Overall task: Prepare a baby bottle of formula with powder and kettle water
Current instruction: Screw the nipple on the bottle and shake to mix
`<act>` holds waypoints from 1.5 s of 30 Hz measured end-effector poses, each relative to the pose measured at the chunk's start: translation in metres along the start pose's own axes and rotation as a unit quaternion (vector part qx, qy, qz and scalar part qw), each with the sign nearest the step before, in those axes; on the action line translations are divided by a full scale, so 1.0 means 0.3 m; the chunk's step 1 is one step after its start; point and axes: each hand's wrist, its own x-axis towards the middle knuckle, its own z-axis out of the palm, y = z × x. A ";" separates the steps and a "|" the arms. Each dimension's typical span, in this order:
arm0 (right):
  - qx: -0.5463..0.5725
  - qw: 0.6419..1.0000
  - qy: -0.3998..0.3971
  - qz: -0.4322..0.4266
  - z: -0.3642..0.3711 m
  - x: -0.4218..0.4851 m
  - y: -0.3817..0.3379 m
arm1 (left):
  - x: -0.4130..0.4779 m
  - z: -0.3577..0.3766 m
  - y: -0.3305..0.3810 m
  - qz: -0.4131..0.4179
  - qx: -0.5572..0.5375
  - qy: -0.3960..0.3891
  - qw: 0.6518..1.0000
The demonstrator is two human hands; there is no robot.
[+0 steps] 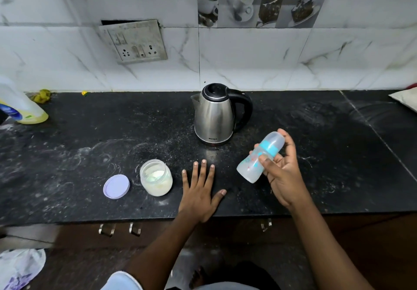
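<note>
Lid point(116, 187) off, flat on counter point(90, 136), just left of open powder jar point(156, 177). Left hand point(199, 196) flat on counter, fingers spread. Kettle point(216, 113) far centre. Right hand point(279, 172) grips tilted capped bottle point(260, 157) above counter.

Kettle point(215, 115) blocks centre rear; powder jar point(156, 177), lid point(116, 186) front-left; open counter point(338, 131) right.

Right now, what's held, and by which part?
Right hand grips the bottle around its middle. Left hand lies flat on the counter, holding nothing.
</note>
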 end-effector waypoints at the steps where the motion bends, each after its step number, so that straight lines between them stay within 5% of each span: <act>1: -0.009 1.000 -0.009 0.001 0.002 -0.001 -0.003 | 0.001 0.003 -0.001 -0.003 0.001 0.000 1.000; 10: -0.030 0.999 -0.038 0.015 0.013 -0.012 0.023 | -0.001 0.005 0.000 -0.024 0.009 -0.022 0.999; 14: 0.010 1.000 0.019 0.002 0.023 -0.007 0.018 | 0.003 0.003 -0.001 -0.037 -0.002 -0.044 0.998; 17: -0.019 0.999 -0.030 0.017 0.035 -0.009 0.024 | 0.005 0.007 -0.004 -0.041 0.000 -0.048 0.998; 28: 0.010 0.999 0.028 0.012 0.023 0.002 0.028 | 0.010 -0.006 -0.002 -0.043 -0.004 -0.060 0.997; 39: -0.033 0.998 -0.050 0.031 0.032 0.001 0.031 | 0.002 0.003 -0.003 -0.059 -0.009 -0.052 0.997; 45: -0.019 0.999 -0.022 0.028 0.032 -0.007 0.028 | 0.004 0.005 -0.002 -0.060 -0.005 -0.046 0.997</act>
